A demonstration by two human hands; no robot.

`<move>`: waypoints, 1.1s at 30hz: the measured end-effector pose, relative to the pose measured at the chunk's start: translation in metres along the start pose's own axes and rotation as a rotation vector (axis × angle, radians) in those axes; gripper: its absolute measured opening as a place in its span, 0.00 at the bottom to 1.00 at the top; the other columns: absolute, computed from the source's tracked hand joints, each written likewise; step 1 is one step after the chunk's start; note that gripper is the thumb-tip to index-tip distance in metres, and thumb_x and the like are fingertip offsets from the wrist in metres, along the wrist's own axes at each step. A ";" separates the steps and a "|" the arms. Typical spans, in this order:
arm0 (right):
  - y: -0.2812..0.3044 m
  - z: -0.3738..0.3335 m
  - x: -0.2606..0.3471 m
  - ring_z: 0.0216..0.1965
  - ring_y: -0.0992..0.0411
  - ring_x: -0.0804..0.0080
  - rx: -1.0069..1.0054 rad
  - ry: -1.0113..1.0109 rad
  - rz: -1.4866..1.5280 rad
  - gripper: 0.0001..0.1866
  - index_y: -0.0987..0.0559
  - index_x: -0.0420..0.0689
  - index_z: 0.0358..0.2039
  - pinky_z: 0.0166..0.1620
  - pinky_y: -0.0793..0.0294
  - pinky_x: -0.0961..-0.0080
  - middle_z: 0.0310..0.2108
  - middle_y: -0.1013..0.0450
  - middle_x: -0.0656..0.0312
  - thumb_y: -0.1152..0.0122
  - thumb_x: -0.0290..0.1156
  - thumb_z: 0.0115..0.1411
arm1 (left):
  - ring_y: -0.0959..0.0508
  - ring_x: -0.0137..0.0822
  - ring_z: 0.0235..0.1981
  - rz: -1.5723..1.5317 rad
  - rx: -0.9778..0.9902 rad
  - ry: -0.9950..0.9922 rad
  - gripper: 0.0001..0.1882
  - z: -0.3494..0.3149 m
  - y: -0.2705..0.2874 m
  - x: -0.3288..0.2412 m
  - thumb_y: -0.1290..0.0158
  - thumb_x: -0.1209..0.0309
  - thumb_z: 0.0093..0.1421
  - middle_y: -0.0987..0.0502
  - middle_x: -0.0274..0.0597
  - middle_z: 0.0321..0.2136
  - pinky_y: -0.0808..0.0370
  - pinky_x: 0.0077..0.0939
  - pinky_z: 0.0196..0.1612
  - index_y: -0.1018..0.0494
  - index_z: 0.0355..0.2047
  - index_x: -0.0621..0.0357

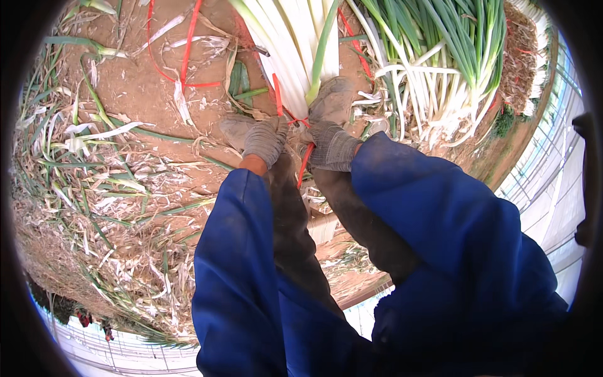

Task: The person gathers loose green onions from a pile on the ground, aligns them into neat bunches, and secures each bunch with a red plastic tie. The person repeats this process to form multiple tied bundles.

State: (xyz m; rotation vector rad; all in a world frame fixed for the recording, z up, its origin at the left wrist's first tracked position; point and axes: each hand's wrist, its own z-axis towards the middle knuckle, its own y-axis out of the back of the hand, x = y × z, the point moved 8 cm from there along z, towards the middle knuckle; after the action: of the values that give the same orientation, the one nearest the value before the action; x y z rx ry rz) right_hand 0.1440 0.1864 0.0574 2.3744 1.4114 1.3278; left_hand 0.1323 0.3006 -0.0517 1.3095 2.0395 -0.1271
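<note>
Between my feet stands a thick bundle of long green onions [292, 60], its white stems toward me. A red plastic tie [299, 119] runs around the root end of the bundle. My left hand [266, 139], in a grey knit glove, is closed on the tie, and a red end sticks up past its fingers. My right hand [330, 146], gloved alike, grips the tie close beside it, with another red end hanging below. The fingertips of both hands nearly meet at the tie; whether a knot is there is too small to tell.
To the right lies a big pile of green onions [440, 81], roots toward me. A loose red strip [186, 56] lies on the soil at upper left. Peeled leaves and husks [113, 182] litter the ground at left. My shoes [335, 99] flank the bundle.
</note>
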 end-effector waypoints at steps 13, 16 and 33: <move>0.043 -0.025 -0.020 0.27 0.27 0.50 -0.036 -0.191 0.313 0.11 0.24 0.42 0.23 0.31 0.28 0.62 0.21 0.28 0.49 0.39 0.35 0.56 | 0.24 0.56 0.39 0.371 0.045 0.038 0.21 0.034 0.001 -0.001 0.61 0.55 0.66 0.22 0.57 0.33 0.30 0.48 0.43 0.25 0.36 0.56; 0.056 -0.027 -0.019 0.25 0.27 0.54 -0.089 -0.186 0.343 0.12 0.25 0.42 0.21 0.30 0.29 0.65 0.20 0.28 0.52 0.39 0.34 0.56 | 0.24 0.56 0.36 0.490 0.075 -0.043 0.21 0.040 -0.004 -0.014 0.62 0.55 0.67 0.22 0.55 0.31 0.30 0.47 0.41 0.26 0.34 0.58; 0.046 -0.043 -0.044 0.23 0.25 0.67 -0.051 -0.338 0.692 0.07 0.22 0.41 0.25 0.30 0.27 0.73 0.18 0.28 0.56 0.40 0.31 0.55 | 0.22 0.52 0.30 0.328 0.026 -0.187 0.20 0.054 -0.019 -0.008 0.59 0.55 0.64 0.22 0.51 0.25 0.28 0.46 0.36 0.24 0.30 0.55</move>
State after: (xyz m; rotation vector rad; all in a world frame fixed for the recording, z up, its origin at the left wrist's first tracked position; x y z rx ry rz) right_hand 0.1361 0.1126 0.0771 2.9916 0.4694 0.9450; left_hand 0.1459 0.2619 -0.0922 1.5670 1.6497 -0.1216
